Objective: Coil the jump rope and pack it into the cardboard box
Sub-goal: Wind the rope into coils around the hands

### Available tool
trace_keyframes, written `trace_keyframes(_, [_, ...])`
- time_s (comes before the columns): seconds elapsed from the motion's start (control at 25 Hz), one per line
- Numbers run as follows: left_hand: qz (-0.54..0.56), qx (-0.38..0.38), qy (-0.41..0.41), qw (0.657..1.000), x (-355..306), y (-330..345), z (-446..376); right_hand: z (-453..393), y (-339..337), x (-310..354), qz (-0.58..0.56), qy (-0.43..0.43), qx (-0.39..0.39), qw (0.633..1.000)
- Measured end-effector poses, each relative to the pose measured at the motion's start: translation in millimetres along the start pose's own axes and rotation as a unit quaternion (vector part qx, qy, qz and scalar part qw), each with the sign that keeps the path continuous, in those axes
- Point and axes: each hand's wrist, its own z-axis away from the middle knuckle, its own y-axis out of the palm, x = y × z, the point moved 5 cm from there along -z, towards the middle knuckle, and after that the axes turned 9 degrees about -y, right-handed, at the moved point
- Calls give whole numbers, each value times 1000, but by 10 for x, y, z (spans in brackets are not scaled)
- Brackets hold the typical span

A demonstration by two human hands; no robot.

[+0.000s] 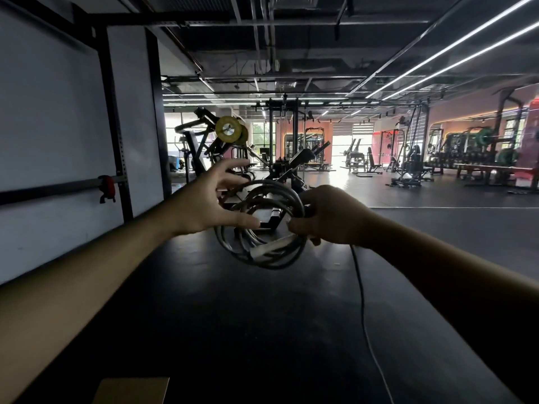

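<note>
Head view, right hand [326, 217] gripping coiled jump rope [262, 225], left hand [210, 199] beside

Reaching forward with both bare forearms at chest height, converging toward the middle of the view; spreading the left hand [204, 199] wide, fingers straight and fanned, thumb extended low and touching the coiled jump rope [262, 225]; curling the right hand [326, 217] around the coil's right side, knuckles facing up, wrist slightly bent; holding both hands close together, not touching.
</note>
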Motion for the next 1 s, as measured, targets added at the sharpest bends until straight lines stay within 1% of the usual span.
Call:
trace_keyframes(0.04, [-88,32,29,995,-173,15,-10,-30,-13,29,28,-14,25,999])
trace_keyframes(0.08, [-152,60,49,985,-339,60,-43,-69,-17,66,56,-29,45,997])
trace_keyframes(0.16, [-220,103,63,968,-601,183,-128,-146,-33,157,132,-60,76,986])
trace_keyframes(0.24, [-202,135,54,969,-669,303,-196,-196,-85,253,197,-78,97,972])
trace_keyframes(0.32, [-127,150,50,979,-599,422,-212,-215,-164,296,199,-88,97,971])
trace_keyframes(0.4, [-53,133,55,988,-531,478,-190,-219,-205,300,187,-103,91,973])
trace_keyframes(0.48, [-11,114,52,992,-499,512,-170,-223,-221,270,163,-109,75,978])
trace_keyframes(0.64, [0,104,37,994,-447,518,-184,-219,-203,186,105,-105,65,987])
trace_keyframes(0.76, [-22,118,7,993,-422,515,-180,-151,-182,163,5,-96,89,991])
trace_keyframes(0.84, [-21,137,5,990,-390,488,-183,-86,-172,170,-73,-73,93,990])
trace_keyframes(0.92, [-7,153,7,988,-369,456,-156,-45,-185,159,-150,-35,65,986])
trace_keyframes(1.0, [-13,149,-5,989,-325,428,-152,-21,-241,95,-217,10,7,976])
